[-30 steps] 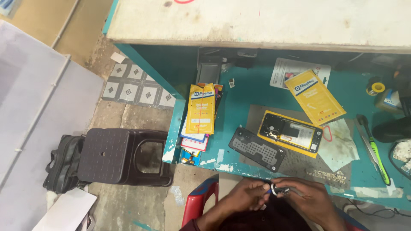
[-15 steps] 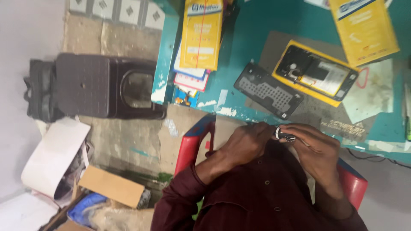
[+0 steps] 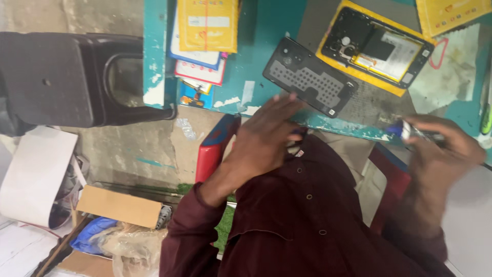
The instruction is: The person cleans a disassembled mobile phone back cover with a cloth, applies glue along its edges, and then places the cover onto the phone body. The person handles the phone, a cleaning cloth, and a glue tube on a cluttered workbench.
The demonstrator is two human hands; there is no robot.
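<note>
Two hands at the near edge of a worn teal bench (image 3: 266, 20), seen from above.

L hand (image 3: 266, 138) open, fingers spread, tips just beside a dark phone back cover (image 3: 310, 77) lying on the bench. R hand (image 3: 443, 146) pinches a small blurred part (image 3: 417, 131) w/ blue end, held off the bench edge; can't tell what it is. Opened phone on a yellow frame (image 3: 379, 46) farther back, yellow packets (image 3: 207, 23) on the bench's left. Concrete floor below: black stool (image 3: 56, 77), cardboard box (image 3: 118, 208), red chair (image 3: 212, 149).
</note>
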